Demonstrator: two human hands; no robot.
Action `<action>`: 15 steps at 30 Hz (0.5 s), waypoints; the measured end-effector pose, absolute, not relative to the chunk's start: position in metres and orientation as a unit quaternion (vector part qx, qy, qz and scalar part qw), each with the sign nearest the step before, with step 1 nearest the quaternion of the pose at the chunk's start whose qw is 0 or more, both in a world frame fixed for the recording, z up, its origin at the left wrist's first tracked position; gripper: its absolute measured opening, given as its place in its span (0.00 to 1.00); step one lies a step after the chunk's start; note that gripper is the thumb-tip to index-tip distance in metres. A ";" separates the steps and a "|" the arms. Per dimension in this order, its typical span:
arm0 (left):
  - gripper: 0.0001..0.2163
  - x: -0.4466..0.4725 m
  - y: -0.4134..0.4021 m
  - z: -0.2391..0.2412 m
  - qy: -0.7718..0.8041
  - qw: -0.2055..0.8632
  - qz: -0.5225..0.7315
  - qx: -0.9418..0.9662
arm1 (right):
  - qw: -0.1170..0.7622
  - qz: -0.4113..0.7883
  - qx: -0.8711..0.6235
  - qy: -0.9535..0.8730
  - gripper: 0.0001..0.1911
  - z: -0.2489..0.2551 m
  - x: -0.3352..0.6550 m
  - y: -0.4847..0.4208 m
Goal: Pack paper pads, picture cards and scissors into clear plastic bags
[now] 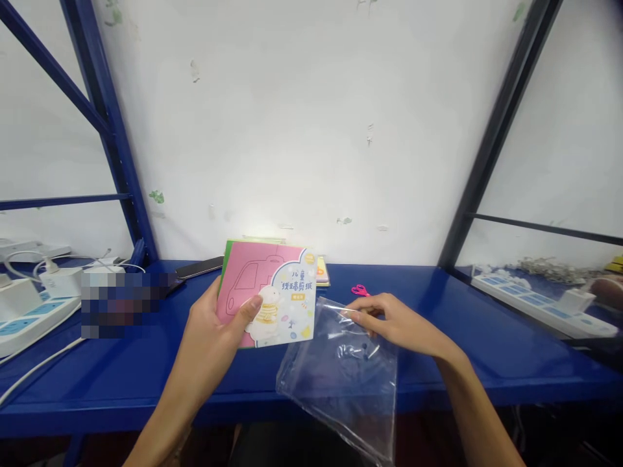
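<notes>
My left hand (224, 314) grips a stack of paper-cutting sheets (248, 272), thumb on the front. The top sheet is pink with a car outline, and a green edge shows behind it. Over its right part lies a white label card (294, 311) with a bear drawing and printed characters. In my right hand (384, 318) the upper edge of a clear plastic bag (348, 383) is pinched between thumb and fingers. The bag hangs down past the table's front edge, with no sheets visible inside. Pink scissors (360, 290) lie behind my right hand.
On the blue table (438, 370), a small pile of cards (322, 272) sits behind the sheets. A dark phone (198, 266) lies at the back left. White power strips (545, 305) with plugs and cables stand at both sides. Blue frame posts (104, 123) rise beside the wall.
</notes>
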State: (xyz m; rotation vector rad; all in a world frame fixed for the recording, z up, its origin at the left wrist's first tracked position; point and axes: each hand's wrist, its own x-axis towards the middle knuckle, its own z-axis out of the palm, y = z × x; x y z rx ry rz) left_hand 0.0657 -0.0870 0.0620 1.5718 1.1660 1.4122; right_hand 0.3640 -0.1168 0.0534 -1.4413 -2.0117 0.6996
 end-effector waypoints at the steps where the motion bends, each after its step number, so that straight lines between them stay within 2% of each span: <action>1: 0.28 0.064 -0.085 0.061 0.454 0.352 0.544 0.612 | 0.285 0.268 -0.533 -0.750 0.21 0.055 0.364 -0.118; 4: 0.27 0.061 -0.079 0.058 0.459 0.343 0.537 0.619 | 0.289 0.277 -0.523 -0.752 0.21 0.059 0.366 -0.122; 15: 0.31 0.063 -0.076 0.052 0.360 0.496 0.487 0.622 | 0.379 0.235 -0.521 -0.728 0.18 0.058 0.369 -0.122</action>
